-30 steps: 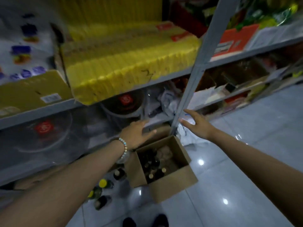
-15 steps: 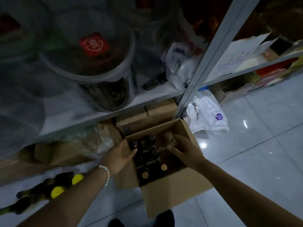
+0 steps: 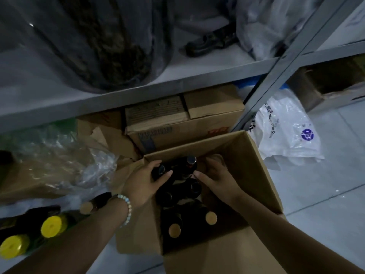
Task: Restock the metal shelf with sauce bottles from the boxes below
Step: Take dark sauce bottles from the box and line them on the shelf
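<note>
tiled floor (image 3: 325,224) bears open box (image 3: 254,169), perhaps loose bottles (image 3: 53,226).

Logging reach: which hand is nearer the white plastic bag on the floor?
Right. The right hand is in the box, toward the white plastic bag; the left hand grips a bottle at the opposite edge.

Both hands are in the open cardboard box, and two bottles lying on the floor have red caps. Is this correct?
Not quite: the head view shows yellow caps, not red, on those two floor bottles. The left hand and right hand are in the open cardboard box.
</note>
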The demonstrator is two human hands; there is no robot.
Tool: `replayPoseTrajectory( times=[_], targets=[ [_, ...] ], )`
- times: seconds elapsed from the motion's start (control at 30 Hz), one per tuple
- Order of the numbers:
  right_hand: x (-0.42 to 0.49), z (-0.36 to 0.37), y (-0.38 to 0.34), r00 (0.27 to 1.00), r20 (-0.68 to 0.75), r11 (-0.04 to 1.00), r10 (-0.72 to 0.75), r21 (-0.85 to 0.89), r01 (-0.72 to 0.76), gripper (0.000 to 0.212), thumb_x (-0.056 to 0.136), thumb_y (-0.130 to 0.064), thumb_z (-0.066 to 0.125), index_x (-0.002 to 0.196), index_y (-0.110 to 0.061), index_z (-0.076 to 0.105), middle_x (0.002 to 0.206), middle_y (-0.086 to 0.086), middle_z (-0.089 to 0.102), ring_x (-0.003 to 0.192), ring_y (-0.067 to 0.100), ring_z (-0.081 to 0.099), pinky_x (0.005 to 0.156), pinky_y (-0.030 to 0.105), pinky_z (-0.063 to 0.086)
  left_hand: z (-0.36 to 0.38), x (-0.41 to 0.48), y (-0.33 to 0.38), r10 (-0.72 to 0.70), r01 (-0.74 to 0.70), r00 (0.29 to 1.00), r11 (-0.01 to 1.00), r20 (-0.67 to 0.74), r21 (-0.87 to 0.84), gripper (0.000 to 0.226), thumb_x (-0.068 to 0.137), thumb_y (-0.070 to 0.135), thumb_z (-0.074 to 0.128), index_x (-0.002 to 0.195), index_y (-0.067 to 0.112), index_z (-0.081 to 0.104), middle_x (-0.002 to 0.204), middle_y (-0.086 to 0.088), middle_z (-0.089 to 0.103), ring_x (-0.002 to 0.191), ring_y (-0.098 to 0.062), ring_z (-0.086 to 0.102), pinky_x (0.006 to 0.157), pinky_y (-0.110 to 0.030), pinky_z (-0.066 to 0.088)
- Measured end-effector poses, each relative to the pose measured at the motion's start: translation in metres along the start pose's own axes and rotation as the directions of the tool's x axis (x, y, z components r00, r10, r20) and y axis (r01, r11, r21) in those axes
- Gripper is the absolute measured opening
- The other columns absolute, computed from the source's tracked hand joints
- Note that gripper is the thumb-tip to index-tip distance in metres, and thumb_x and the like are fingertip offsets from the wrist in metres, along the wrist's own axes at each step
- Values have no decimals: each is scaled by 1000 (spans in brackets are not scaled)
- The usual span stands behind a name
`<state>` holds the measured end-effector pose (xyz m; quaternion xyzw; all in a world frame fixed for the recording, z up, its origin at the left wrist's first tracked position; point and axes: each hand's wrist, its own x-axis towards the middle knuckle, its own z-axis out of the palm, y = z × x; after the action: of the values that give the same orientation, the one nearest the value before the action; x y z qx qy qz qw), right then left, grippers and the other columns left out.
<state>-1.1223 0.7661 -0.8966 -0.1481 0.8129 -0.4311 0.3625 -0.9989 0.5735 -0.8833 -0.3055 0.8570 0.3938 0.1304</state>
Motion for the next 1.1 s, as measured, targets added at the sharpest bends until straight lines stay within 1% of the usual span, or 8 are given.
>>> replayPoseTrajectory(
  times=[0.13,0.23,0.3,0.43,0.57,0.73,0.87,1.1],
  targets=[
    [24,13,15,994,-30,995,-102,9,102,42,84,-20,70,122,-6,57,98,-26,48,92,-30,42,79,-5,33,3,18,-2,164,-164,986,960,16,225,63,85,59,47,139,26,41,135,2,52,121,-14,49,90,-18,39],
    [36,22,20,999,-2,998,-53,45,53,49,82,-29,72,126,-17,54,107,-22,54,104,-8,52,97,17,44,4,36,-4,153,-186,981,901,116,391,65,88,62,36,142,27,35,131,0,56,118,-17,52,93,-27,43],
    [46,27,27,1000,-5,994,-16,104,17,47,80,-30,73,122,-19,57,113,-13,62,107,5,59,97,29,50,2,47,-3,159,-241,966,840,204,485,52,94,57,28,136,31,41,120,1,62,110,-17,56,91,-30,45],
    [59,34,31,999,1,988,-33,151,33,36,84,-20,69,117,-21,55,104,-14,60,100,-1,56,77,0,44,3,63,1,136,-324,926,763,352,559,42,97,53,26,110,28,57,91,6,56,94,-15,57,83,-32,46],
    [73,45,35,999,-25,993,-39,115,41,32,80,-20,74,108,-20,57,104,-2,64,101,12,59,85,19,48,5,73,-1,97,-272,931,828,353,489,39,84,50,60,114,26,58,115,5,60,106,-13,55,80,-24,41],
    [84,41,44,997,-36,994,-73,78,75,27,79,-15,74,90,-21,50,80,-10,54,73,6,51,59,9,43,19,76,-3,61,-112,952,981,300,156,24,88,23,64,110,19,57,106,-1,62,83,-15,66,72,-25,51],
    [86,43,51,995,-80,991,-56,116,65,24,76,-18,77,91,-21,59,90,3,65,84,17,61,74,34,52,35,81,-4,66,-37,960,993,273,-113,22,89,24,62,109,20,56,98,-2,63,82,-18,69,81,-37,56],
    [89,42,53,989,-96,992,-112,40,117,22,79,-18,74,97,-18,62,99,-3,68,96,13,63,89,29,50,46,85,-9,85,-60,978,989,191,-135,23,82,14,71,103,15,61,85,0,67,72,-13,70,77,-33,57]
  ],
)
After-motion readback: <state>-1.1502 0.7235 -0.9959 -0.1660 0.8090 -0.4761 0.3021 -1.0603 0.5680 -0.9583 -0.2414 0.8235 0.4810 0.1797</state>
